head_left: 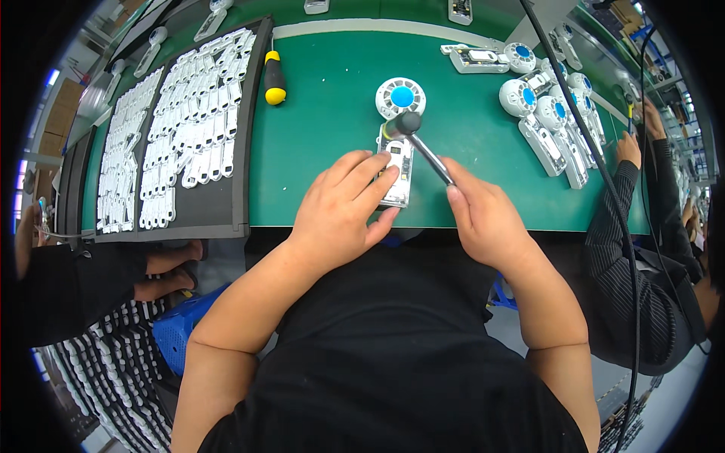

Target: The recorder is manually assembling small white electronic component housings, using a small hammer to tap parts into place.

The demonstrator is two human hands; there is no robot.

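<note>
In front of me on the green table [325, 158] lies a white handheld device with a round, vented head [400, 99] and a blue centre. Its long body [401, 175] points toward me, with inner parts showing. My left hand [343, 198] holds this body from its left side, fingers over the top and thumb by the near end. A small hammer [430, 157] with a dark head and metal handle is gripped in my right hand [487, 215]. The hammer head is over the device's neck and partly hides it; I cannot tell whether they touch.
At the left stands a dark divided tray [240, 151] of small white parts. A yellow-and-black screwdriver [273, 79] lies beside it. Several similar devices [555, 113] are piled at the right. A black cable [585, 132] hangs there, near a co-worker's hand [628, 149].
</note>
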